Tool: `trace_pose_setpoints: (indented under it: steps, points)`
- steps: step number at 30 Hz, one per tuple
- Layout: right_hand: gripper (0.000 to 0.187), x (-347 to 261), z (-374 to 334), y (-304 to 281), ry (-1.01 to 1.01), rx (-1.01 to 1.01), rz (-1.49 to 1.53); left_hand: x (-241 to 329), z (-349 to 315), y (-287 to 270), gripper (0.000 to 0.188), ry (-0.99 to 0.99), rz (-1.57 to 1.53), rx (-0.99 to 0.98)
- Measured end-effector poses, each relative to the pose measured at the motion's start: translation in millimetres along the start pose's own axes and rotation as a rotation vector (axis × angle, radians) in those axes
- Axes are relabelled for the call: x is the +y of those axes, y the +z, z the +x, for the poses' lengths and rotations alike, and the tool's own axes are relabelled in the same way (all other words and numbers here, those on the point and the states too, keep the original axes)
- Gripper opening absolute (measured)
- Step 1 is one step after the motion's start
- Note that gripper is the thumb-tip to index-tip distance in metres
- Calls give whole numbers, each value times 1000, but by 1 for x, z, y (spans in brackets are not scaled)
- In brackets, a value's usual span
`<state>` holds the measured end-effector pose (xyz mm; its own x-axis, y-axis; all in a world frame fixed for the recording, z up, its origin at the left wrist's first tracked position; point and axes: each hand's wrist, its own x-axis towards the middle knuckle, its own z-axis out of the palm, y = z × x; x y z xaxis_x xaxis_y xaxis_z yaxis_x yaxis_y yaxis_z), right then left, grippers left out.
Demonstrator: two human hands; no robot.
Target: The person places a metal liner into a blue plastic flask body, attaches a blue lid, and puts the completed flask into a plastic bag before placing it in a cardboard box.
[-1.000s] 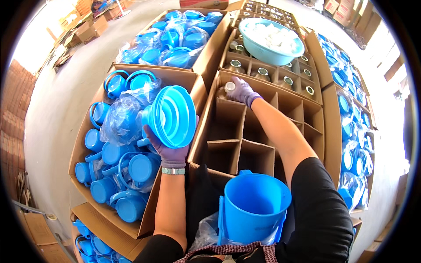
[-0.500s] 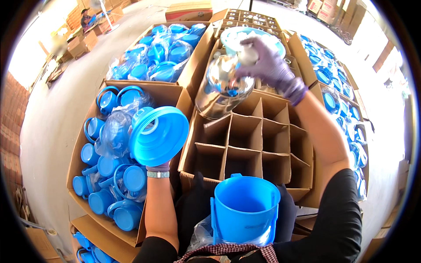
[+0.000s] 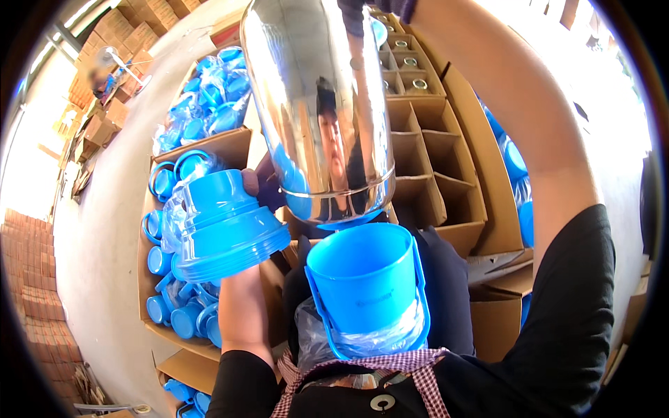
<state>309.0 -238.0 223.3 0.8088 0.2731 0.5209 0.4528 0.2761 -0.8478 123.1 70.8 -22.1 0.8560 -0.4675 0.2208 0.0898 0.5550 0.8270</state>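
My right hand (image 3: 376, 10), in a purple glove and partly cut off by the top edge, holds up a big mirror-bright flask liner (image 3: 320, 104). The liner's rounded lower end hangs just above and behind a blue bucket-shaped plastic shell (image 3: 359, 279) with a handle. That shell stands upright between my legs, clear plastic wrap around its lower part. Closed on a blue stepped, funnel-shaped plastic part (image 3: 226, 223) is my gloved left hand (image 3: 263, 182), beside the liner; whether it touches the liner I cannot tell. The liner's top lies out of view.
A divided carton (image 3: 432, 160) stands ahead, with liners in its far cells. Cartons of bagged blue parts (image 3: 188, 306) line the left, and another carton (image 3: 495, 188) flanks the right. A fan (image 3: 122, 63) and a person (image 3: 103, 83) are far left.
My right hand has lifted the liner up and toward me, over the blue shell. My left hand has turned the funnel-shaped part so its wide rim faces down.
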Motion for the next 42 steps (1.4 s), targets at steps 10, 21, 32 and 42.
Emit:
trace_pose_setpoints:
  steps: [10,21,32,42]
  points:
    - [52,2,-114,37,340,29,-1092,-10,-81,-17,44,-163,98,95]
    - [38,34,-226,99,629,-27,-151,11,12,-35,64,188,-46,33]
    - [53,-36,-297,91,860,-608,-698,-23,21,79,98,-408,-148,18]
    - [46,28,-248,76,-20,-184,-695,-15,20,75,105,-399,82,-148]
